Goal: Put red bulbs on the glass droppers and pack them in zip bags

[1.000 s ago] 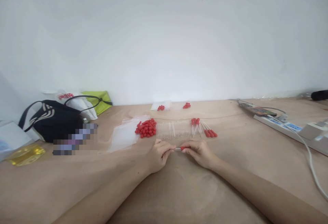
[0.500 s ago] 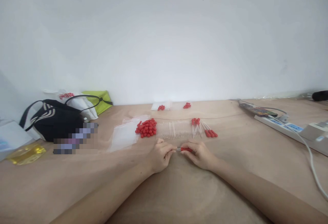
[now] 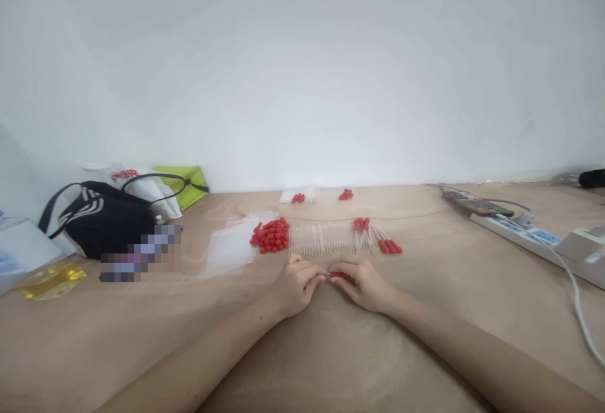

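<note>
My left hand (image 3: 297,287) pinches the clear end of a thin tube, and my right hand (image 3: 362,284) pinches a red rubber cap (image 3: 339,275) at the tube's other end. Both hands rest on the tan table (image 3: 331,350), fingertips almost touching. Just beyond them lies a row of clear tubes (image 3: 324,239). A pile of loose red caps (image 3: 271,236) sits to the row's left. Several capped tubes (image 3: 386,244) lie at its right end, and a few more red caps (image 3: 362,223) sit behind.
Clear plastic bags (image 3: 231,246) lie left of the cap pile. A black handbag (image 3: 101,217), a green pouch (image 3: 184,186) and a yellow packet (image 3: 50,277) stand far left. A white power strip (image 3: 534,236) with a cable and a phone (image 3: 475,205) lie right. Small bags with red caps (image 3: 297,197) sit by the wall.
My hands have drawn closer together, and the red cap has slid left along the tube toward my left fingers. Less of the clear tube shows between them.
</note>
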Demonstrator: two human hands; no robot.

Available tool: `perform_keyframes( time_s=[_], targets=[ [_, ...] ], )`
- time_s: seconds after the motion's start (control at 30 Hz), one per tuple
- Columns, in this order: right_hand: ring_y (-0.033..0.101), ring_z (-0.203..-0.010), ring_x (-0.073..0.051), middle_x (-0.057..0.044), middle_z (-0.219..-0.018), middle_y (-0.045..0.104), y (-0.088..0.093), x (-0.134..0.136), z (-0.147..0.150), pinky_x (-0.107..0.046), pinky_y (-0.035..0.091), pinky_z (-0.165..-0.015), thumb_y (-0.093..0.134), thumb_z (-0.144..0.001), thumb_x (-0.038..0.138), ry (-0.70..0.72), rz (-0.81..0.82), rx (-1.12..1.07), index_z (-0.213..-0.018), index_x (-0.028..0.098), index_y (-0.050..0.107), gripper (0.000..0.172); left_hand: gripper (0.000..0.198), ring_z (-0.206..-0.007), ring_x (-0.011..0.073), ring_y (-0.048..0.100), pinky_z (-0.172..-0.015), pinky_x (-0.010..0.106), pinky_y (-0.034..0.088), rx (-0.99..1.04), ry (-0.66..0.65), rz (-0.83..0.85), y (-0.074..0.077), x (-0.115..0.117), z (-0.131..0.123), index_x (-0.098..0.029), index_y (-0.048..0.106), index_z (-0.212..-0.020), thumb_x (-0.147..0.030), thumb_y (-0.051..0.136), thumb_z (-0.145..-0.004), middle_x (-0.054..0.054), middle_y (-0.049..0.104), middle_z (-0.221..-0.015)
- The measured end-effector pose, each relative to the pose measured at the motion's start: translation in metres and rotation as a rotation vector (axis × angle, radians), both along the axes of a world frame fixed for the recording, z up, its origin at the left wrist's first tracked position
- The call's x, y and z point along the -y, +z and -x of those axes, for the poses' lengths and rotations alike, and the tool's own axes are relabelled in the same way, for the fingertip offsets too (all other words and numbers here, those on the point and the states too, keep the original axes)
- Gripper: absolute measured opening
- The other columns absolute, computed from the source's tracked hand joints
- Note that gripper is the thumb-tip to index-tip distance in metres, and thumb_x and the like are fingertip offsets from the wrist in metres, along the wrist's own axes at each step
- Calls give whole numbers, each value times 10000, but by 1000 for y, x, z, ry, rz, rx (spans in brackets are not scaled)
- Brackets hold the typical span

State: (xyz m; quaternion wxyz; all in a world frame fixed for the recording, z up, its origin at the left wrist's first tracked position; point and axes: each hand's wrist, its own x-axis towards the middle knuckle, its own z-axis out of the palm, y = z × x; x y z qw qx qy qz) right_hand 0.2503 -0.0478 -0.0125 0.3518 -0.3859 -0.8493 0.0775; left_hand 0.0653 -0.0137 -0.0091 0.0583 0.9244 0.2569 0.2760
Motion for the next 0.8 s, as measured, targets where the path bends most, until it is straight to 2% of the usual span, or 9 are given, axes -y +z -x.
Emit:
perform_keyframes(
  time_s=[0.07, 0.13, 0.23, 0.3, 0.37, 0.47, 0.57, 0.8],
  targets=[
    [509, -749, -167, -49, -772, 599, 4, 1, -3, -307, 374, -677, 458, -811, 234, -59, -80, 73, -847, 204, 619, 168, 202, -659, 150, 589, -720, 317, 326, 1, 35, -7, 2, 0, 0, -194, 588, -855, -219, 388, -860, 25, 673, -762],
    [497, -739, -179, -54, -749, 596, 7, 1, -10, -328, 346, -674, 469, -805, 248, -147, -165, 123, -840, 217, 638, 176, 183, -782, 174, 581, -777, 333, 322, 29, 94, -35, 4, 0, 1, -204, 562, -954, -261, 421, -853, 43, 658, -869],
    [504, -716, -181, -51, -712, 598, 9, -1, -34, -329, 343, -674, 476, -795, 277, -326, -199, 22, -826, 220, 644, 180, 337, -994, 227, 490, -849, 370, 309, 98, 232, -78, 6, -3, 6, -198, 436, -1142, -288, 472, -819, 90, 565, -1068],
    [519, -693, -183, -43, -697, 605, 9, -5, -53, -321, 357, -663, 490, -772, 315, -522, -143, -140, -833, 212, 630, 185, 388, -996, 238, 473, -837, 379, 331, 137, 313, -77, 5, -6, 9, -192, 387, -1165, -272, 488, -799, 95, 535, -1057],
    [533, -655, -181, -37, -690, 612, 9, -11, -68, -303, 365, -624, 504, -737, 337, -753, -27, -291, -862, 191, 607, 218, 361, -908, 227, 499, -788, 364, 368, 169, 356, -72, 4, -8, 10, -182, 396, -1124, -251, 494, -783, 77, 532, -952],
    [546, -640, -183, -27, -680, 616, 10, -19, -80, -289, 351, -600, 515, -691, 322, -1013, 133, -338, -841, 176, 577, 218, 225, -806, 210, 507, -735, 346, 388, 126, 351, -82, 3, -9, 10, -178, 462, -993, -233, 489, -777, 49, 515, -841],
    [551, -660, -187, -21, -670, 615, 10, -25, -79, -304, 333, -637, 493, -681, 298, -1101, 177, -219, -744, 187, 555, 142, 127, -793, 214, 499, -720, 350, 384, 22, 340, -90, 3, -8, 8, -183, 504, -894, -226, 487, -775, 47, 516, -833],
    [560, -761, -232, -48, -698, 632, 2, -32, -77, -390, 293, -738, 452, -715, 306, -1112, 182, 37, -710, 202, 564, 153, 129, -796, 217, 489, -716, 357, 383, -14, 353, -86, 3, -9, 9, -178, 516, -889, -220, 496, -769, 52, 508, -850]
  ],
)
